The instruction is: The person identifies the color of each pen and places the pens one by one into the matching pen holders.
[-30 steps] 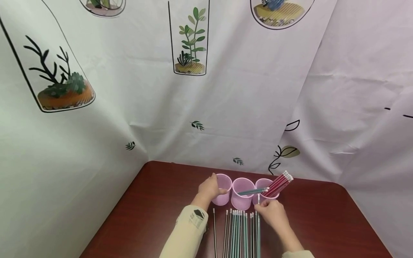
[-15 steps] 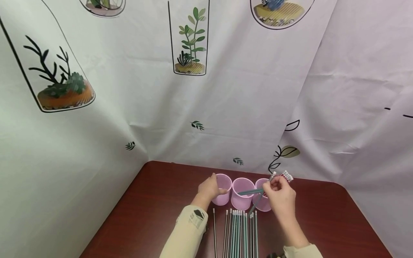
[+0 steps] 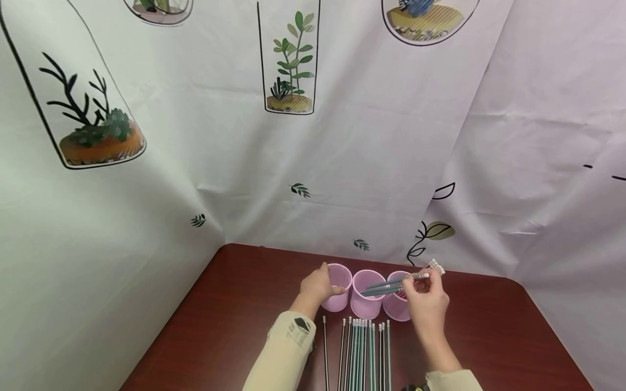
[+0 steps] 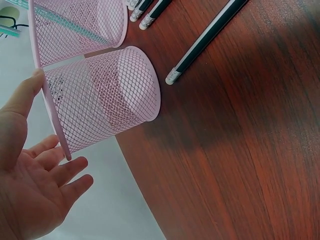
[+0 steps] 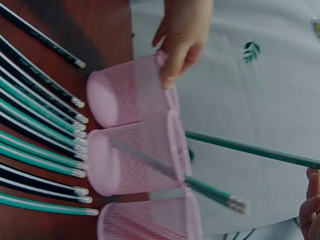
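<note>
My left hand (image 3: pixel 317 285) grips the rim of the left pink mesh pen cup (image 3: pixel 335 305), thumb on the near side. No pencils show inside that cup. My right hand (image 3: pixel 428 298) pinches a green pencil (image 5: pixel 250 148) near its white eraser end. The pencil slants left, its other end over the mouth of the middle pink mesh pen cup (image 3: pixel 367 310). Green pencils (image 5: pixel 212 192) lean inside that cup, eraser ends sticking out to the right. Red pencils (image 3: pixel 436 266) stand in the right pink mesh pen cup (image 3: pixel 396 311), partly hidden behind my right hand.
Several green and black pencils (image 3: pixel 361 353) lie in a row before the cups, erasers toward them. One black pencil (image 3: pixel 326 353) lies apart at the left. Behind the dark red table (image 3: pixel 235 304) hangs a white cloth (image 3: pixel 371 163) printed with plants.
My right hand has lifted a green pencil from the right end of the row, raised it and tilted it over toward the middle cup. The left hand stays on its cup.
</note>
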The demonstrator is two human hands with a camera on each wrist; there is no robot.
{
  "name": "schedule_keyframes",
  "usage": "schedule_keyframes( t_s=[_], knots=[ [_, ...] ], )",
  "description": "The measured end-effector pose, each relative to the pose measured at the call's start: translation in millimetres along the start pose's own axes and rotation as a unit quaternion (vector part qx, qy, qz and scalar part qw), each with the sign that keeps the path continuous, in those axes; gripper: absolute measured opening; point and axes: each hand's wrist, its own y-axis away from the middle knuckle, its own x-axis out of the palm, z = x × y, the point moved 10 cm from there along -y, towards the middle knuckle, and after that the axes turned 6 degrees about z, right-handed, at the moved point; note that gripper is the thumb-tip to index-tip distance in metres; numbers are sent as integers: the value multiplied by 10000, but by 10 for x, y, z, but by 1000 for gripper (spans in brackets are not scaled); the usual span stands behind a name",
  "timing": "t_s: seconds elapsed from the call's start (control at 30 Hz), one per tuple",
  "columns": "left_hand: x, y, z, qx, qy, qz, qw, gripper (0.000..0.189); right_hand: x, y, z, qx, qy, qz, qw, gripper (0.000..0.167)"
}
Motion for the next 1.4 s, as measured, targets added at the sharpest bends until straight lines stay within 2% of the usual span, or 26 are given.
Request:
schedule_keyframes(
  t_s=[0.33,0.57,0.77,0.97,1.4],
  knots=[
    [-35,9,-34,74,-229,-122,9996,94,231,152,-295,242,287,535,9979,13],
    [-22,3,-27,66,-207,-117,9997,93,386,255,-491,622,-86,810,9947,13],
    [6,-12,1,23,-143,-92,9999,93,526,325,-656,1299,-554,1164,9831,13],
    [20,-14,14,-13,-92,-71,9999,94,597,375,-733,1600,-901,1295,9744,15],
    [2,-1,16,-31,-37,-75,10000,93,630,404,-817,1810,-919,1342,9699,18]
  ],
)
